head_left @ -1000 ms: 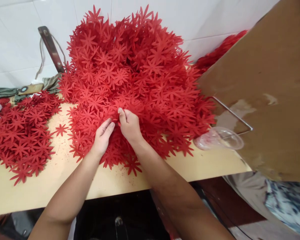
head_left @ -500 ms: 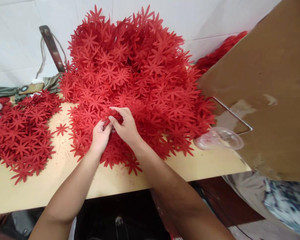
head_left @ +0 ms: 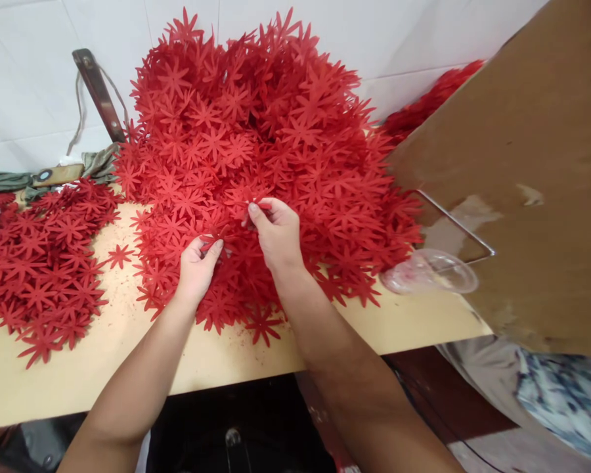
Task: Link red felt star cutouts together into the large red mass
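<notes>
Red flower-shaped cutouts with narrow petals form a big heap (head_left: 256,144) in the middle of the table. Over the front of this heap, my left hand (head_left: 199,266) pinches a red flower cutout (head_left: 215,238) between thumb and fingers. My right hand (head_left: 278,233), a short way to the right and slightly farther off, is closed on another red flower cutout (head_left: 262,206); only part of it shows past the fingers. The two hands are apart. Below them, a single cutout (head_left: 263,324) lies at the heap's front edge.
A smaller pile of red cutouts (head_left: 44,269) covers the table's left side, with a phone (head_left: 59,175) and cloth behind it. At right stand a clear plastic container (head_left: 428,272), a metal wire (head_left: 458,223) and a large brown board (head_left: 532,171). Tiled wall (head_left: 29,79) lies behind.
Both hands were together at one red cutout. My right hand has moved right and away, taking a red cutout with it, while my left hand has stayed almost in place.
</notes>
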Motion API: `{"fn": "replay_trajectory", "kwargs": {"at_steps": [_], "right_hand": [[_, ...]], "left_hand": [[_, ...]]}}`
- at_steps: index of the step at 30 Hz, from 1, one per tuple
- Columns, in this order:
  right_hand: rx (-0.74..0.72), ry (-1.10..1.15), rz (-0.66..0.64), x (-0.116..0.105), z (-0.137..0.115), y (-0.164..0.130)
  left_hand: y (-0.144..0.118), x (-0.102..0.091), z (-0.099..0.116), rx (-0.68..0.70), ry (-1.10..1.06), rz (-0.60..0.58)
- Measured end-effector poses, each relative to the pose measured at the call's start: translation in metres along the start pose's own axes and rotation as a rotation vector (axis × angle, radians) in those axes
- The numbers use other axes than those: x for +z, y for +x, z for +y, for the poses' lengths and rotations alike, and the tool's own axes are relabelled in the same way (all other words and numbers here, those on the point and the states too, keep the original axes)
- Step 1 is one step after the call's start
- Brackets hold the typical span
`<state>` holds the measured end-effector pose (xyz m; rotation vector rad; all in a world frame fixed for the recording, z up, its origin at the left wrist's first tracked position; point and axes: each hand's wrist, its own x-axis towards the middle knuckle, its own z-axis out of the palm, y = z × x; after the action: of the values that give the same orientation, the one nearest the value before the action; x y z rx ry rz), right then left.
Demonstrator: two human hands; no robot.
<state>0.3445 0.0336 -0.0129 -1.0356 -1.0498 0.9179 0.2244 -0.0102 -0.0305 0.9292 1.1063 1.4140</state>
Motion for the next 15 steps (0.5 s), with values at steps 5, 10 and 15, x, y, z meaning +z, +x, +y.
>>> {"fn": "replay_trajectory", "kwargs": {"at_steps": [5, 10, 15], "right_hand": [[-0.058, -0.147, -0.035, -0.005, 0.002, 0.002], [-0.008, -0.194, -0.014, -0.011, 0.009, 0.007], [0.043, -0.188, 0.007, -0.019, 0.006, 0.012]], "left_hand": [[0.001, 0.000, -0.001, 0.010, -0.007, -0.013], [0.001, -0.001, -0.001, 0.000, 0.017, 0.002], [0.001, -0.002, -0.003, 0.002, 0.011, 0.009]]}}
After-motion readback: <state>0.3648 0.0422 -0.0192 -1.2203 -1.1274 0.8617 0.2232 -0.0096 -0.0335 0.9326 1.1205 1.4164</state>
